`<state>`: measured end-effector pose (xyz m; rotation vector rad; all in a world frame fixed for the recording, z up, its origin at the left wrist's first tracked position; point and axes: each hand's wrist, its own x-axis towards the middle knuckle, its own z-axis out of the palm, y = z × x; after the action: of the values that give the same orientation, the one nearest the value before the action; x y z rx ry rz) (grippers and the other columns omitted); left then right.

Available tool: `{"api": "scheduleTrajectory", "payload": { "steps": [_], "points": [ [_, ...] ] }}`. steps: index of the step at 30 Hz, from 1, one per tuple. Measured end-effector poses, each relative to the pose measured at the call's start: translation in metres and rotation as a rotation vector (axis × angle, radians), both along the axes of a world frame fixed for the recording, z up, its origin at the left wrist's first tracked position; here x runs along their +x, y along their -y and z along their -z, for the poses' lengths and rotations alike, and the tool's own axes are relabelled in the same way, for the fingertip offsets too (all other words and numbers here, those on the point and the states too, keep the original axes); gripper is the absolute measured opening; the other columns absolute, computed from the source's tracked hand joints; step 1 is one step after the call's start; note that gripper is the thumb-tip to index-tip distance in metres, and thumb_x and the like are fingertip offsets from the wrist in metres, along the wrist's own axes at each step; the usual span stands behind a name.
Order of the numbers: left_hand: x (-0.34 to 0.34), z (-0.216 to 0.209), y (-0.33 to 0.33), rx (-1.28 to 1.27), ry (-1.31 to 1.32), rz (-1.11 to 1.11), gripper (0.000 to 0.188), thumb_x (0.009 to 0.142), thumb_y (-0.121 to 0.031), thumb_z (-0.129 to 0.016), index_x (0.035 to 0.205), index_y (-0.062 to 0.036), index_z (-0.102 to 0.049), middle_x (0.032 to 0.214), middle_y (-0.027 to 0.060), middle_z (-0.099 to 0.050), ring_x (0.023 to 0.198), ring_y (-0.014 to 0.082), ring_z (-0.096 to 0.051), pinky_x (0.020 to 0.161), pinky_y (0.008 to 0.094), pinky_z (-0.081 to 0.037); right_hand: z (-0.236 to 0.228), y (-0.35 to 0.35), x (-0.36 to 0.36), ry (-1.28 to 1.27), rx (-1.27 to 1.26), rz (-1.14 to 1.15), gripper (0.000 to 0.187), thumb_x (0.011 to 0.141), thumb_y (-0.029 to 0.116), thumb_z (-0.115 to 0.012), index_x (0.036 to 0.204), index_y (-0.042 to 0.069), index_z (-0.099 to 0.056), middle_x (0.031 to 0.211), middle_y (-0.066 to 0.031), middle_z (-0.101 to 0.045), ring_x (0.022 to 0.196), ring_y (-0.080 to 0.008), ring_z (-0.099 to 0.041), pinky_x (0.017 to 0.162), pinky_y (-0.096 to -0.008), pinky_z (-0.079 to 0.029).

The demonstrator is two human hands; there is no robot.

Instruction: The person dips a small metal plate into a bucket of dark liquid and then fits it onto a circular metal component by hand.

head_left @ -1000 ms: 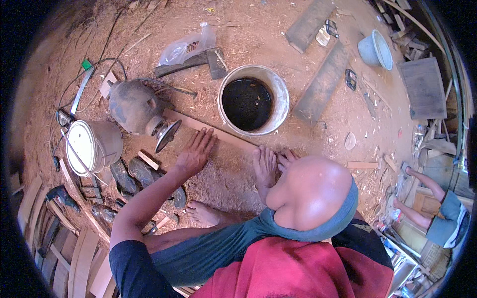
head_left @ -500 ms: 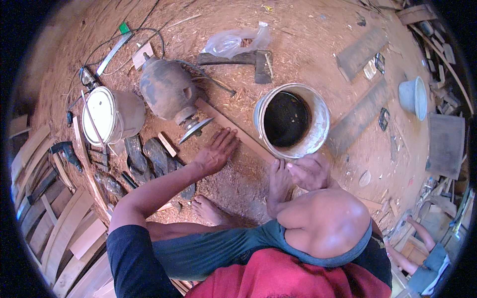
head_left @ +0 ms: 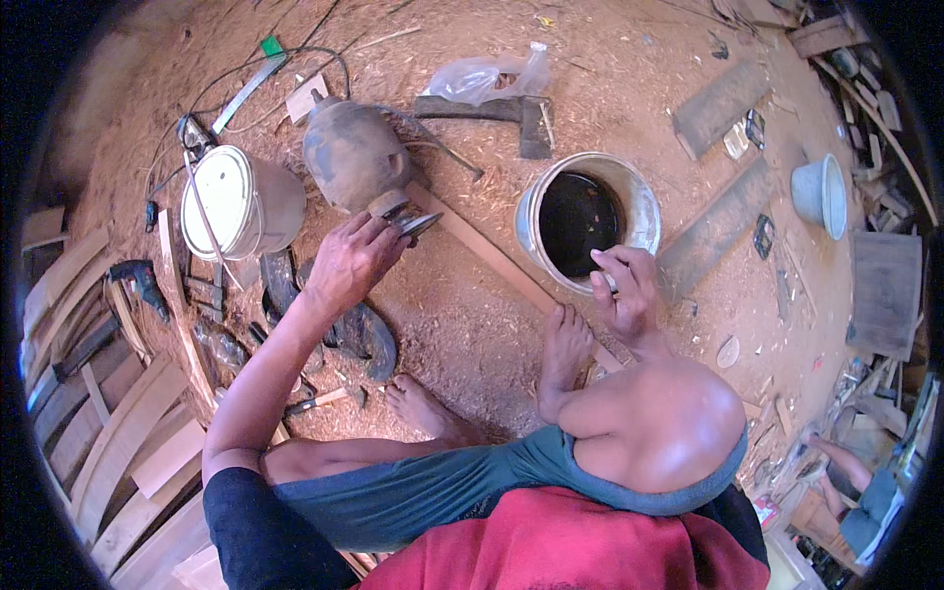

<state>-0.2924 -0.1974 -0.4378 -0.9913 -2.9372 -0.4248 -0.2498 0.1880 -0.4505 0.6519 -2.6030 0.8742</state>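
Note:
My left hand [head_left: 356, 258] has its fingers curled at the thin round disc [head_left: 423, 224] on the shaft of a grey, rounded motor [head_left: 356, 147]. The fingers partly hide the disc and shaft. At the near rim of a bucket [head_left: 641, 202] with dark liquid inside, my right hand [head_left: 629, 295] is closed around a small pale piece [head_left: 610, 282], mostly hidden by the fingers. A long, flat wooden strip [head_left: 492, 258] runs from beside the motor to under my bare foot [head_left: 565, 354].
A lidded white bucket [head_left: 280, 202] stands left of the motor, near dark sandals [head_left: 369, 339] and a hammer [head_left: 332, 399]. An axe-like tool [head_left: 536, 128] and a plastic bag [head_left: 482, 81] lie beyond. Curved boards [head_left: 108, 433] fill the left; a blue-grey bucket [head_left: 814, 197] stands right.
My left hand has lifted off the wooden strip and moved up and left to the motor's disc. My right hand has risen from beside my foot to the bucket's rim.

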Motion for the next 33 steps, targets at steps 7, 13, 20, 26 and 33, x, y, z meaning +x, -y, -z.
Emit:
{"api": "scheduleTrajectory", "payload": {
  "steps": [7, 13, 20, 26, 33],
  "points": [
    [0.007, 0.004, -0.007, -0.061, -0.043, -0.039, 0.013, 0.086, -0.016, -0.060, 0.091, -0.0036, -0.058, 0.082, 0.0086, -0.054, 0.080, 0.0262, -0.058, 0.066, 0.0378, -0.051, 0.002, -0.002, -0.001, -0.034, 0.023, 0.062, 0.021, 0.080, 0.013, -0.067, 0.101, 0.006, -0.067, 0.093, -0.0096, -0.060, 0.087, -0.0275, -0.058, 0.076, -0.0388, -0.045],
    [0.005, -0.001, -0.014, -0.022, -0.011, -0.059, 0.019, 0.083, -0.017, -0.065, 0.095, -0.0039, -0.059, 0.083, 0.0091, -0.057, 0.078, 0.0265, -0.060, 0.065, 0.0388, -0.052, 0.002, -0.001, 0.001, -0.025, 0.018, 0.059, 0.021, 0.081, 0.014, -0.067, 0.101, 0.006, -0.067, 0.092, -0.0095, -0.060, 0.087, -0.0273, -0.058, 0.077, -0.0394, -0.044],
    [-0.013, -0.028, 0.013, 0.004, -0.053, -0.191, 0.030, 0.084, -0.030, -0.066, 0.101, -0.0051, -0.062, 0.092, 0.0119, -0.063, 0.084, 0.0293, -0.063, 0.071, 0.0389, -0.052, -0.016, 0.010, -0.009, -0.053, 0.007, 0.084, 0.022, 0.084, 0.017, -0.066, 0.104, 0.007, -0.068, 0.095, -0.0109, -0.061, 0.089, -0.0278, -0.059, 0.080, -0.0404, -0.045],
    [-0.048, -0.038, 0.117, 0.240, -0.252, -0.646, 0.036, 0.091, -0.023, -0.063, 0.120, -0.0028, -0.058, 0.105, 0.0153, -0.066, 0.095, 0.0264, -0.064, 0.080, 0.0359, -0.051, -0.012, -0.004, -0.052, -0.130, 0.039, 0.152, 0.020, 0.084, 0.020, -0.067, 0.101, 0.009, -0.068, 0.095, -0.0096, -0.062, 0.090, -0.0281, -0.060, 0.081, -0.0395, -0.047],
    [-0.047, -0.080, 0.108, 0.230, -0.278, -0.770, 0.042, 0.100, -0.033, -0.048, 0.125, -0.0009, -0.057, 0.115, 0.0164, -0.064, 0.094, 0.0226, -0.064, 0.078, 0.0310, -0.050, -0.013, -0.018, -0.052, -0.060, 0.099, 0.214, 0.020, 0.086, 0.022, -0.065, 0.100, 0.008, -0.067, 0.093, -0.0095, -0.063, 0.091, -0.0279, -0.060, 0.083, -0.0410, -0.043]
  ]
}}
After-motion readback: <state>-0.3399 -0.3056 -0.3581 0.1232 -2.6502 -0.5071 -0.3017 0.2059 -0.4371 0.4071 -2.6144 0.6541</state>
